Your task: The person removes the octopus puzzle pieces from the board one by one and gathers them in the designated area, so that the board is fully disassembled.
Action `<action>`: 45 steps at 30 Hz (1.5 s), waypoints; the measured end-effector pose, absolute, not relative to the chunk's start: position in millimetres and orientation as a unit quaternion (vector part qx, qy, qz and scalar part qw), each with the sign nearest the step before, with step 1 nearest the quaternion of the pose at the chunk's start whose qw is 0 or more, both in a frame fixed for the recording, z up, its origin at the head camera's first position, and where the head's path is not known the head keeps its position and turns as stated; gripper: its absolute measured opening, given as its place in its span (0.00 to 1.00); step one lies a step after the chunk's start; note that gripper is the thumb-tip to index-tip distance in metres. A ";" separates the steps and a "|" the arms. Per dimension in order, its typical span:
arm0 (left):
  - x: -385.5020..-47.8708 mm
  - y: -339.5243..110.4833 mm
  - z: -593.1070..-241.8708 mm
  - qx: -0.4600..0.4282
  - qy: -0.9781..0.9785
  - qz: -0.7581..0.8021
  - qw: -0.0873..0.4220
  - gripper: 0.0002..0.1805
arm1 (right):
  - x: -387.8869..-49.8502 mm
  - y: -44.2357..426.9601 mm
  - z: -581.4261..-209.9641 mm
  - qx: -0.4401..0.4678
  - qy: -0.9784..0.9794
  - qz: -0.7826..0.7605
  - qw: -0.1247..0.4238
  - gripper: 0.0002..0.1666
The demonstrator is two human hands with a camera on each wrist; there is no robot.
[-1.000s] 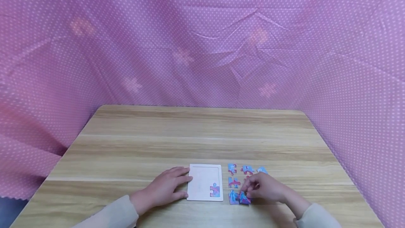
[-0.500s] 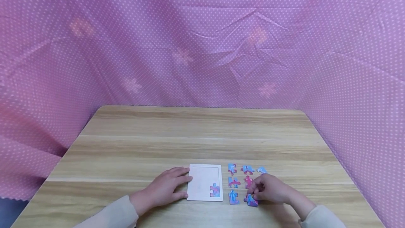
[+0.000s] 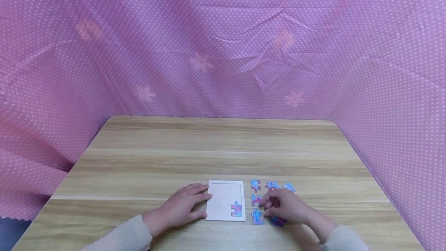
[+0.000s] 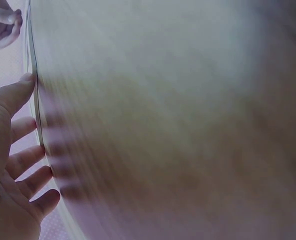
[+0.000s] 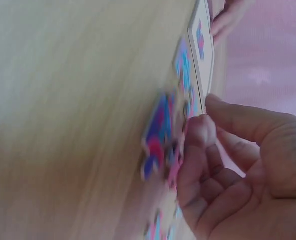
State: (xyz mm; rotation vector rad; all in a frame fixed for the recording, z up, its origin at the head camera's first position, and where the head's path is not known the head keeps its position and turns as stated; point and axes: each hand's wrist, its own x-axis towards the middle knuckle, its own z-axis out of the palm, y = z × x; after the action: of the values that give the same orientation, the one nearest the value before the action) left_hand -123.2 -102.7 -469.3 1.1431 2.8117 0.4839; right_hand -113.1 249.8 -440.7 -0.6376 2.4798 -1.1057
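Note:
A pale wooden puzzle tray (image 3: pixel 219 196) lies flat on the table, with one pink and blue puzzle piece (image 3: pixel 237 210) in its lower right corner. My left hand (image 3: pixel 184 206) rests its spread, fairly straight fingertips along the tray's left edge. Over the loose pieces hovers my right hand (image 3: pixel 287 206), fingers loosely bent, thumb and index finger apart with nothing between them. Its fingertips are close to a blue puzzle piece (image 3: pixel 257 217) at the lower left of the group. A purple and blue puzzle piece (image 5: pixel 157 122) lies beneath that hand, partly hidden in the head view.
Several other puzzle pieces stand in rough rows right of the tray, including a corner piece (image 3: pixel 255 185) and a blue piece (image 3: pixel 288 187). Some are covered by the right hand. A pink dotted cloth (image 3: pixel 223 49) hangs around the wooden table (image 3: pixel 216 138).
The right hand slid the purple and blue piece rightward, away from its neighbour, then let go of it and moved left towards the lower left piece. The left hand and tray stayed still.

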 end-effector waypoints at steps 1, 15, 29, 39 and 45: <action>-123.2 -102.8 -469.0 0.370 0.915 0.157 0.037 0.28 | -113.1 245.3 -441.9 -0.228 0.873 -0.396 0.174 0.09; -123.7 -104.3 -467.6 0.375 0.912 0.164 0.027 0.28 | -117.6 188.9 -448.8 -0.225 0.873 -0.401 0.161 0.16; -121.4 -102.9 -468.2 0.372 0.914 0.163 0.031 0.28 | -117.6 175.1 -448.3 -0.210 0.882 -0.387 0.168 0.15; -114.2 -96.5 -470.8 0.366 0.916 0.161 0.029 0.28 | -117.4 184.3 -451.1 -0.246 0.878 -0.382 0.150 0.12; -108.6 -92.5 -470.9 0.358 0.918 0.165 0.034 0.28 | -115.2 190.2 -451.4 -0.265 0.868 -0.392 0.151 0.12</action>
State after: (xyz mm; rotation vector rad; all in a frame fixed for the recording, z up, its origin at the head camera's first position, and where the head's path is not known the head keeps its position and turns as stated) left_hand -108.6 -92.5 -470.9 1.1001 2.8247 0.5083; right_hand -115.2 190.2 -451.4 -0.7610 2.4915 -1.1261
